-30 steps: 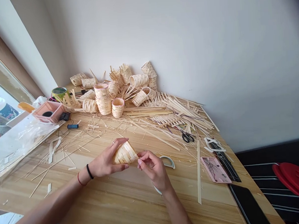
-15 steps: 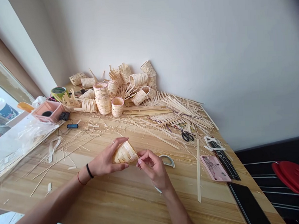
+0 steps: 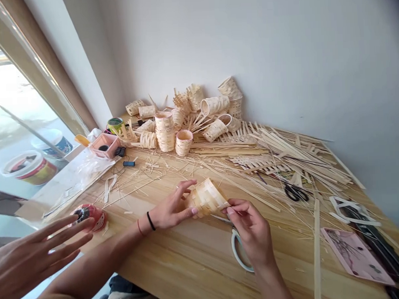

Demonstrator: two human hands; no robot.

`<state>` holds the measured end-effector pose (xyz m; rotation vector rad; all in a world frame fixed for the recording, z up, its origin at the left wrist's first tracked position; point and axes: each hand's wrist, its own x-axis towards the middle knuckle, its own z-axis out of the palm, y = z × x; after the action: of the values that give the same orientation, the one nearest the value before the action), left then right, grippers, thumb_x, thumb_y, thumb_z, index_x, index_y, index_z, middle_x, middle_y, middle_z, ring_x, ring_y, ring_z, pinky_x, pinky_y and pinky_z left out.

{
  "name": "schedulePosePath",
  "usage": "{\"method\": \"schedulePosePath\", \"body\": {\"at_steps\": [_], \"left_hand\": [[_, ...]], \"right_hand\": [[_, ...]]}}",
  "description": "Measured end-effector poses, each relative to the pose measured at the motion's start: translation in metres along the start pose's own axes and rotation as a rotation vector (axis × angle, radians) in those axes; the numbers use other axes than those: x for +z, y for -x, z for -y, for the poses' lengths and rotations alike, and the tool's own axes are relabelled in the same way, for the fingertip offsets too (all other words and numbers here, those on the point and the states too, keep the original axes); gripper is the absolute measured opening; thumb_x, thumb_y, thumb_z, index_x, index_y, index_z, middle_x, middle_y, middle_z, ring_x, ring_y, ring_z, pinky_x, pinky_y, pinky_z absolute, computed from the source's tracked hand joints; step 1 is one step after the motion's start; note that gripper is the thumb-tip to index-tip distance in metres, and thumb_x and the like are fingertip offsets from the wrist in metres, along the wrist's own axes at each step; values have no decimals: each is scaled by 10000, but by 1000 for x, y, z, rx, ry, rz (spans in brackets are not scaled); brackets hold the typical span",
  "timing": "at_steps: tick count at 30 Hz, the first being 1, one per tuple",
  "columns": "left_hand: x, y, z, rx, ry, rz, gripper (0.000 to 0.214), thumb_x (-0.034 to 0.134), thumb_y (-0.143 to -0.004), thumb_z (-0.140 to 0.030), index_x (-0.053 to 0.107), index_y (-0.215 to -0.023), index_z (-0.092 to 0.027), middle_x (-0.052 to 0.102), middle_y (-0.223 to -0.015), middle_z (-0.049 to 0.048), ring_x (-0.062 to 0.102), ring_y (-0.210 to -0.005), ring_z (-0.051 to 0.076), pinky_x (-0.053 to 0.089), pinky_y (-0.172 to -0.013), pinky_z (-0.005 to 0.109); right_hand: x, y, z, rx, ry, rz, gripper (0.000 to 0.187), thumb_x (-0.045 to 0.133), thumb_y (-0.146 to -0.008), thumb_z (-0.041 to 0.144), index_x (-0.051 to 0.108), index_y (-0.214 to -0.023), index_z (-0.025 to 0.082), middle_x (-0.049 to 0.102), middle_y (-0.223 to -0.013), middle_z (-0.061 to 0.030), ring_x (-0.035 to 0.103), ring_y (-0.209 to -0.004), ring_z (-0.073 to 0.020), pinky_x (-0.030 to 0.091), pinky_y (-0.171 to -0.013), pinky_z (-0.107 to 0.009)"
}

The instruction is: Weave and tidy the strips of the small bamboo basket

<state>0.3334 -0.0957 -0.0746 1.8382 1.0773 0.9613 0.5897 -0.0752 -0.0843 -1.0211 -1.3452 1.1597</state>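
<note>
A small basket [image 3: 208,197] woven from pale wood strips lies tilted between my two hands, above the table. My left hand [image 3: 174,208] cups its base, with the thumb below and the fingers above. My right hand [image 3: 251,224] pinches the rim at the lower right; whether a thin strand is also in that pinch is too small to tell. Scissors [image 3: 243,253] with light-blue handles lie on the table, partly hidden behind my right hand.
Another person's open hand [image 3: 42,257] reaches in at left, near a round red patterned object [image 3: 95,218]. Woven baskets [image 3: 166,137] and piled wood strips [image 3: 305,153] line the wall. Black scissors [image 3: 296,192], a pink tray [image 3: 358,255] and a pink box [image 3: 105,145] are also out.
The view has swung left, so things appear further right. Another person's hand and the red object have come into view. Both my hands stay at the basket.
</note>
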Motion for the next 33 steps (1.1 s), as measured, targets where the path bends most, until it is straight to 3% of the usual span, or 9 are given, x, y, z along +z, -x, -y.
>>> {"method": "schedulePosePath", "body": {"at_steps": [6,11,16,19,23,26,29,33], "left_hand": [[-3,-2,-2,14,-57,-77,532,546,-1051,-469,455,-1517,-232,530,-1450,177,636,-1231,278,601,-982,455],[-22,3,-38,70,-171,-95,287,579,-1032,-367,674,-1242,-197,689,-1274,160,664,-1197,287,543,-1075,481],[-77,56,-97,27,-416,-203,227,596,-1043,-331,718,-1191,-209,750,-1201,113,706,-1141,258,560,-1023,403],[-123,111,-111,-174,-609,-363,333,681,-994,-408,691,-1275,-229,715,-1299,106,671,-1216,288,528,-1075,420],[-163,175,-92,-480,-806,-254,775,843,-787,-589,600,-1462,-294,592,-1493,128,566,-1368,384,452,-1172,532],[-167,198,-72,-630,-731,-145,680,820,-802,-583,645,-1387,-286,677,-1388,116,645,-1264,358,534,-1064,454],[-161,195,-62,-658,-616,-260,620,797,-827,-586,640,-1338,-273,718,-1305,96,696,-1150,329,563,-970,407],[-145,156,-54,-487,-120,-424,749,834,-830,-500,445,-1427,-270,722,-1148,63,721,-894,233,585,-759,320]], "right_hand": [[-1,-1,1,-18,72,-29,372,823,-865,543,668,-817,208,747,-1035,-110,746,-890,-248,626,-828,-374],[-5,-3,-6,-13,96,-47,381,825,-849,569,678,-819,219,761,-1039,-106,752,-865,-237,635,-846,-385],[-7,-3,-16,41,84,-49,395,835,-831,585,685,-834,220,761,-1053,-119,768,-891,-257,655,-823,-391],[-5,-2,-16,49,72,-37,403,839,-825,589,688,-829,216,754,-1021,-113,770,-842,-249,672,-789,-391],[-1,0,-11,41,82,-17,417,836,-825,600,689,-821,210,759,-1000,-119,771,-790,-239,680,-766,-389],[0,1,-12,56,118,7,425,827,-830,612,696,-834,208,770,-983,-123,775,-797,-244,677,-776,-386],[-2,0,-15,81,147,30,431,812,-840,625,704,-857,208,772,-961,-119,767,-784,-241,676,-769,-384],[-5,-1,-20,109,162,109,396,802,-869,598,711,-880,213,767,-854,-96,759,-807,-251,668,-818,-384]]}}
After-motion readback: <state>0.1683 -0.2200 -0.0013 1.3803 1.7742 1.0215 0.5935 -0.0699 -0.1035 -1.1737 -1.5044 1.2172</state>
